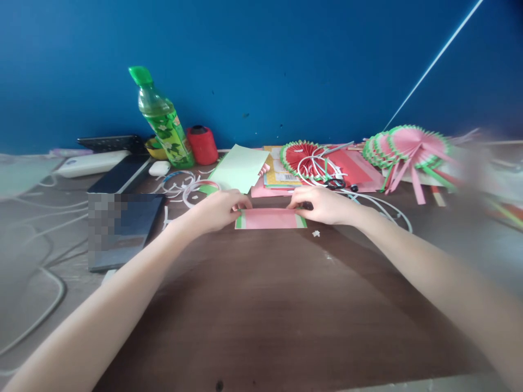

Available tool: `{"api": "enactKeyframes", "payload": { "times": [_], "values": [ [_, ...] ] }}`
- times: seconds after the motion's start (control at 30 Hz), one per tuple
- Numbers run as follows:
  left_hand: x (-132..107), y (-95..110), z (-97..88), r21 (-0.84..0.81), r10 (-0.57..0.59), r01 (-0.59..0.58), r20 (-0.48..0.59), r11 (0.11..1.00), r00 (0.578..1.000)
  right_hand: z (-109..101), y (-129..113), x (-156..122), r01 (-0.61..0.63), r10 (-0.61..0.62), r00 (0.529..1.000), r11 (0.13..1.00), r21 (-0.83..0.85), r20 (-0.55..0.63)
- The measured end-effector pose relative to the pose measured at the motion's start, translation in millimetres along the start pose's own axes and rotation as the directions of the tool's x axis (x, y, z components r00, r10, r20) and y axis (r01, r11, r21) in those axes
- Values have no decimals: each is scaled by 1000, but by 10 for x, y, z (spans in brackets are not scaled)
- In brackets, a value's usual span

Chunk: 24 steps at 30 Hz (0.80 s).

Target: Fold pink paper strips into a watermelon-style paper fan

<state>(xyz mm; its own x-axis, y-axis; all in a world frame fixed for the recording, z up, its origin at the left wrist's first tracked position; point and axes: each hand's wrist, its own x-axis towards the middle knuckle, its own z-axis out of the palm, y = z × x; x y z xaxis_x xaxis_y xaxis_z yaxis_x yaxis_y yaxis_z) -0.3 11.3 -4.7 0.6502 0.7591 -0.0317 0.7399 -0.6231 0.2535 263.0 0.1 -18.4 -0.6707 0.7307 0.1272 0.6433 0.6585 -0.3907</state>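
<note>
A pink sheet of paper (269,219) with green and white bands at both ends lies near the middle of the brown table. At its left end my left hand (223,208) is closed, its fingers pinching the far corner. My right hand (321,205) grips the far right corner in the same way, fingers bent. The far edge of the paper seems slightly raised between them. Just beyond my left hand rests a pale green sheet (237,167). A small white paper scrap (316,233) lies close to the pink paper's near right corner.
Behind stand a green bottle (165,125) and a red thread spool (202,146). Pleated paper fans (417,142), a red fan (300,155) and looped white cables (384,204) lie at right. A dark tablet-like slab (126,231) sits left; a blue wall (261,65) closes the back.
</note>
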Motion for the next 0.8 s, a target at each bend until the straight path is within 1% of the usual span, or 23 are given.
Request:
{"api": "enactKeyframes", "payload": {
  "times": [0.3, 0.57, 0.67, 0.8],
  "values": [
    [-5, 21, 60, 75, -2, 4, -32, 997, 999, -26, -51, -2, -13, 15, 999, 999, -45, 47],
    [-14, 67, 35, 109, 31, -28, -26, 994, 999, -3, -46, 3, 21, -18, 998, 998, -59, 58],
    [-17, 66, 51, 155, 71, -65, -30, 986, 997, 16, -81, -3, 29, -22, 998, 992, -124, 60],
    [-26, 51, 97, 279, 138, -118, -54, 953, 989, 50, -131, -22, 58, -45, 997, 964, -260, 54]
  ]
}}
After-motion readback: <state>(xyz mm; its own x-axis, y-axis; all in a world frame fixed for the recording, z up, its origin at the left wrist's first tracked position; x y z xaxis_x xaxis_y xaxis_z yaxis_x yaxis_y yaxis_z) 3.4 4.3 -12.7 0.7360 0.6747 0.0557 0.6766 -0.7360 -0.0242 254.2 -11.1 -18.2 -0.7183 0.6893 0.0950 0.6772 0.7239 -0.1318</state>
